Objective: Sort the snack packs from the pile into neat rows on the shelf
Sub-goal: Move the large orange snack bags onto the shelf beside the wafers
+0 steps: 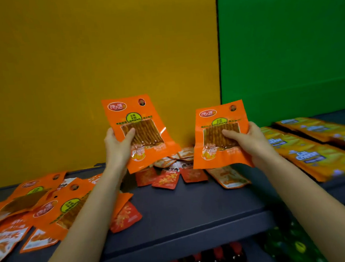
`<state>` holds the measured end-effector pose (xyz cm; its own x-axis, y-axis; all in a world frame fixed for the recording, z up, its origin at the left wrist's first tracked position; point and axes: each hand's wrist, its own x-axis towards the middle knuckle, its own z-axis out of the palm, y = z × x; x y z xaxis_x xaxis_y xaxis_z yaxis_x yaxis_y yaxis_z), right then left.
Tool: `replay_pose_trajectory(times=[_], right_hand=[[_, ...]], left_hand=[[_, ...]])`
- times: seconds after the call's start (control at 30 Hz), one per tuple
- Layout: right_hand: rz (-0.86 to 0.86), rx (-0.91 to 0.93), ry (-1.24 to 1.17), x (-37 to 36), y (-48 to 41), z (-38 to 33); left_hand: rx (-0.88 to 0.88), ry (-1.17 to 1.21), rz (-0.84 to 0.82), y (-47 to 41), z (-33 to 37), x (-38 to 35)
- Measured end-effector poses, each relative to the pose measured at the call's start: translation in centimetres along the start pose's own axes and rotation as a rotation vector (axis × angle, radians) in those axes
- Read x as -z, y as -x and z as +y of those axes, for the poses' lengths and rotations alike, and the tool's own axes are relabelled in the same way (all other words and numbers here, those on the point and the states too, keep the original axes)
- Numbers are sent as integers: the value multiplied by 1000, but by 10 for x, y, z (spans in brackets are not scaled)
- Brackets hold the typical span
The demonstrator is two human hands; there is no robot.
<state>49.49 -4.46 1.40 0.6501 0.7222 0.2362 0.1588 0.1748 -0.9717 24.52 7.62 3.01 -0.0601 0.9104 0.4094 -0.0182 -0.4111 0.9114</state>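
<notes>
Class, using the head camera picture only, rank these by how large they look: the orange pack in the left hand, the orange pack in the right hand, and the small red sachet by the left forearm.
1. Left-hand orange pack and right-hand orange pack: alike, so no ranking between them.
2. Small red sachet: clearly smallest, even though nearer the camera.

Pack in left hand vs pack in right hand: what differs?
The left-hand pack is held higher and tilted, its top leaning left, before the yellow wall; the right-hand pack sits lower, nearly upright, at the yellow-green seam. The left hand grips its pack's left edge; the right hand grips its pack's right edge. Both are matching orange packs with clear windows, lifted off the shelf.
</notes>
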Motion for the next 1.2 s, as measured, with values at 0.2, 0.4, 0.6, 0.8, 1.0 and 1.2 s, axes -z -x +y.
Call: replay_pose_trajectory(times=[0.2, 0.4, 0.6, 0.8, 1.0, 1.2], right_hand=[[113, -18, -119, 75, 33, -14], [296, -53, -156, 182, 61, -18], [377, -101, -138, 291, 74, -5], [396, -131, -106, 400, 70, -2], [393, -161, -92, 483, 56, 8], [398, -162, -77, 541, 37, 18]], left_hand=[[126, 160, -312, 42, 34, -69], [170, 140, -579, 100, 55, -154], [246, 160, -730, 161, 64, -247], [328, 224, -758, 227, 76, -349], [413, 280, -745, 278, 80, -431], [473, 292, -722, 301, 77, -511]])
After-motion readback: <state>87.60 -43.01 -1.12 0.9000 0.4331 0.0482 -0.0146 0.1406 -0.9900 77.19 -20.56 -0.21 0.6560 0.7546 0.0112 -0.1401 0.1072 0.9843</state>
